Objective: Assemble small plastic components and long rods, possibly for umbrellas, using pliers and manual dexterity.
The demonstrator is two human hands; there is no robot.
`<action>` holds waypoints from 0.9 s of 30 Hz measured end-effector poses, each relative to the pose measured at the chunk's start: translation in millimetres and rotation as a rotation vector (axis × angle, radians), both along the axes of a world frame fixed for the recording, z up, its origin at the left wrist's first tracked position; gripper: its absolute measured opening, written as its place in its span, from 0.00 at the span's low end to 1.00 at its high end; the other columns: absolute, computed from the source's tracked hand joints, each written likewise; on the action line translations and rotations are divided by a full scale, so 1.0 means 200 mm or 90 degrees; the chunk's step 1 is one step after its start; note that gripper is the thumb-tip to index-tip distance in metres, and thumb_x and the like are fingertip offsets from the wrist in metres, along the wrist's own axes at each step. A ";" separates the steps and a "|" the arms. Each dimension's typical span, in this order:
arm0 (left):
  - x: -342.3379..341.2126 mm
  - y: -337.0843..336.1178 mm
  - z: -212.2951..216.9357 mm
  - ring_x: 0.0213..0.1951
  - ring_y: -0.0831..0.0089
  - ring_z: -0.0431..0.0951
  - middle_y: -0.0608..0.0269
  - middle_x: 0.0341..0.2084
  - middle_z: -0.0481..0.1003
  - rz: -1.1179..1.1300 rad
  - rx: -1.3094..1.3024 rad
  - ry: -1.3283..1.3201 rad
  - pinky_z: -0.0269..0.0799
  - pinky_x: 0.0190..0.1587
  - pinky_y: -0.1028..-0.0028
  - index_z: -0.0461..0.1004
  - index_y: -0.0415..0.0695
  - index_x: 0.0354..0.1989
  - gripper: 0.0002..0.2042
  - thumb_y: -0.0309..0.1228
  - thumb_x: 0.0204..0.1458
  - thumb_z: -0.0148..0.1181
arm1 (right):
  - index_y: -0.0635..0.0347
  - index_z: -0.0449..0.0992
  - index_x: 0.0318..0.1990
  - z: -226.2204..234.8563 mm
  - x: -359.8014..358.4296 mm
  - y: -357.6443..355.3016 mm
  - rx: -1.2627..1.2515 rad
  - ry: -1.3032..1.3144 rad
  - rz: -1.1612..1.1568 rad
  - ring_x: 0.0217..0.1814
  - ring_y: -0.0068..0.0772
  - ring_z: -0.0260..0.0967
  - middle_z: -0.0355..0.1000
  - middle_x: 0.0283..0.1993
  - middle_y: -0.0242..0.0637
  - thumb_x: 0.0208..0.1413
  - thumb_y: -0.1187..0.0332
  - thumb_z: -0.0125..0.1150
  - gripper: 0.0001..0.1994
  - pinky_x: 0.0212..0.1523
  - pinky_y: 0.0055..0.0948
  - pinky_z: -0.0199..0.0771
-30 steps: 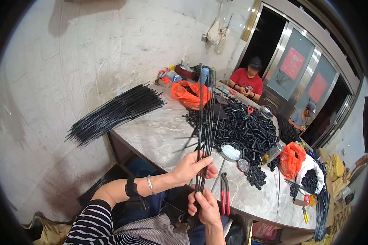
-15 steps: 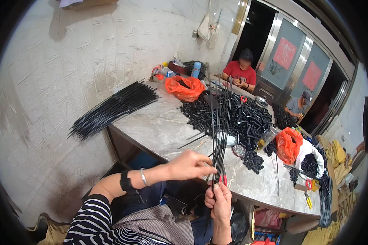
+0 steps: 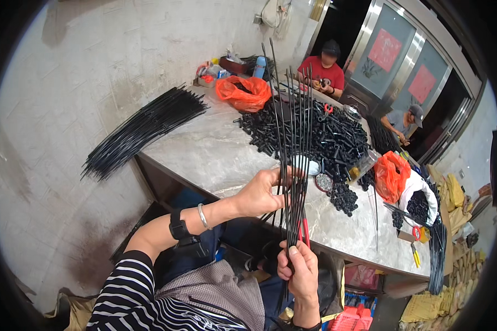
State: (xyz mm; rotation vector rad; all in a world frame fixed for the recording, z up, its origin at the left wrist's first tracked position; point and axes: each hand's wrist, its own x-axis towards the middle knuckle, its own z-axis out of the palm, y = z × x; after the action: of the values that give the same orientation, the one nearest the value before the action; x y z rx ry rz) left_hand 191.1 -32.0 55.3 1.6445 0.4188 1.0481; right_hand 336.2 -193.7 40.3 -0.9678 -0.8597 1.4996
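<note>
A fanned bundle of long black rods [image 3: 143, 129] was seen lying at the far left end of the marble bench [image 3: 215, 157], its tips overhanging the edge. Nearer the middle, the left hand [image 3: 262, 193] was closed around a bunch of thin black rods [image 3: 294, 154], held upright and splaying apart toward the top. Below it, the right hand [image 3: 299, 270] was pinched on the lower ends of the same bunch, thumb pressed against the rods, in front of the bench edge. Behind the bunch, an orange plastic bag [image 3: 243, 92] and a wide heap of small black tubular parts [image 3: 320, 138] were spread on the bench. Further right, a second orange bag [image 3: 391, 175] was set near the bench's right end. At the far end, a person in a red shirt [image 3: 323, 71] was seated.
</note>
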 end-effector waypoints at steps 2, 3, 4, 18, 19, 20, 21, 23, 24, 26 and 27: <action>-0.01 0.00 0.01 0.47 0.78 0.73 0.63 0.46 0.74 -0.014 0.024 -0.027 0.67 0.52 0.75 0.65 0.37 0.54 0.24 0.23 0.48 0.64 | 0.67 0.67 0.45 0.02 0.00 -0.01 0.005 0.017 0.006 0.18 0.14 0.51 0.63 0.25 0.32 0.63 0.68 0.45 0.11 0.17 0.16 0.51; -0.01 0.01 0.01 0.46 0.79 0.73 0.64 0.46 0.74 -0.050 0.051 -0.027 0.68 0.51 0.76 0.66 0.37 0.54 0.22 0.23 0.49 0.63 | 0.67 0.67 0.46 0.02 0.01 -0.01 0.013 0.036 0.014 0.18 0.15 0.51 0.63 0.25 0.32 0.63 0.68 0.46 0.11 0.17 0.16 0.52; -0.02 0.01 0.02 0.46 0.79 0.74 0.64 0.45 0.74 -0.085 0.078 -0.028 0.68 0.51 0.77 0.67 0.37 0.53 0.21 0.23 0.50 0.62 | 0.67 0.67 0.46 0.02 0.02 -0.01 0.010 0.036 0.015 0.18 0.15 0.51 0.63 0.25 0.32 0.63 0.68 0.46 0.11 0.17 0.16 0.52; -0.02 -0.04 0.06 0.44 0.75 0.75 0.60 0.41 0.76 -0.107 0.099 0.065 0.69 0.50 0.74 0.69 0.37 0.52 0.16 0.22 0.53 0.56 | 0.69 0.67 0.49 0.03 0.05 -0.03 -0.017 0.028 0.074 0.21 0.21 0.58 0.66 0.27 0.36 0.61 0.69 0.50 0.13 0.19 0.21 0.60; -0.01 -0.05 0.07 0.44 0.74 0.75 0.60 0.41 0.76 -0.128 0.040 0.012 0.69 0.51 0.74 0.69 0.37 0.50 0.15 0.22 0.54 0.55 | 0.69 0.67 0.49 0.02 0.05 -0.03 -0.017 0.033 0.081 0.22 0.20 0.58 0.66 0.28 0.36 0.62 0.70 0.48 0.13 0.21 0.20 0.60; 0.00 -0.05 0.07 0.44 0.72 0.76 0.59 0.41 0.76 -0.147 -0.019 -0.040 0.70 0.51 0.73 0.69 0.37 0.49 0.14 0.22 0.54 0.55 | 0.69 0.67 0.49 0.02 0.05 -0.03 -0.020 0.034 0.080 0.22 0.20 0.58 0.66 0.28 0.36 0.62 0.70 0.48 0.13 0.21 0.20 0.60; 0.01 -0.06 0.06 0.44 0.70 0.77 0.59 0.40 0.76 -0.133 0.031 -0.050 0.71 0.50 0.72 0.69 0.36 0.48 0.12 0.24 0.56 0.53 | 0.69 0.66 0.49 0.01 0.05 -0.03 -0.016 0.048 0.100 0.20 0.18 0.55 0.65 0.27 0.35 0.62 0.69 0.48 0.13 0.19 0.19 0.57; 0.02 -0.09 0.06 0.44 0.71 0.77 0.58 0.39 0.76 -0.156 -0.014 -0.064 0.71 0.50 0.72 0.69 0.36 0.48 0.12 0.25 0.57 0.53 | 0.70 0.66 0.49 0.01 0.06 -0.03 -0.016 0.064 0.121 0.19 0.17 0.52 0.63 0.26 0.34 0.63 0.69 0.48 0.13 0.17 0.18 0.53; 0.02 -0.11 0.05 0.44 0.71 0.76 0.58 0.39 0.76 -0.179 -0.056 -0.077 0.71 0.50 0.72 0.68 0.37 0.49 0.12 0.25 0.57 0.52 | 0.70 0.66 0.49 0.03 0.06 -0.04 -0.022 0.095 0.115 0.18 0.15 0.49 0.62 0.25 0.32 0.63 0.68 0.47 0.13 0.16 0.17 0.49; 0.04 -0.12 -0.05 0.43 0.73 0.75 0.59 0.39 0.76 -0.204 -0.120 -0.086 0.70 0.49 0.72 0.70 0.37 0.47 0.12 0.28 0.57 0.54 | 0.70 0.66 0.49 0.03 0.07 -0.06 -0.030 0.127 0.104 0.17 0.13 0.46 0.60 0.24 0.31 0.63 0.68 0.47 0.13 0.15 0.15 0.45; 0.03 -0.13 -0.09 0.43 0.74 0.74 0.60 0.39 0.76 -0.186 -0.098 0.029 0.69 0.49 0.73 0.71 0.37 0.47 0.12 0.29 0.57 0.55 | 0.69 0.67 0.47 0.02 0.07 -0.07 -0.018 0.120 0.091 0.16 0.13 0.44 0.57 0.22 0.29 0.63 0.67 0.48 0.13 0.14 0.15 0.43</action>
State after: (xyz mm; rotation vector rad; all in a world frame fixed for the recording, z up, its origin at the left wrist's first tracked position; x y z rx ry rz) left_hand 197.9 -58.8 37.0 1.5393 0.2713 0.7435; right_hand 349.7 -207.1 43.8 -0.7841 -0.7870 1.6987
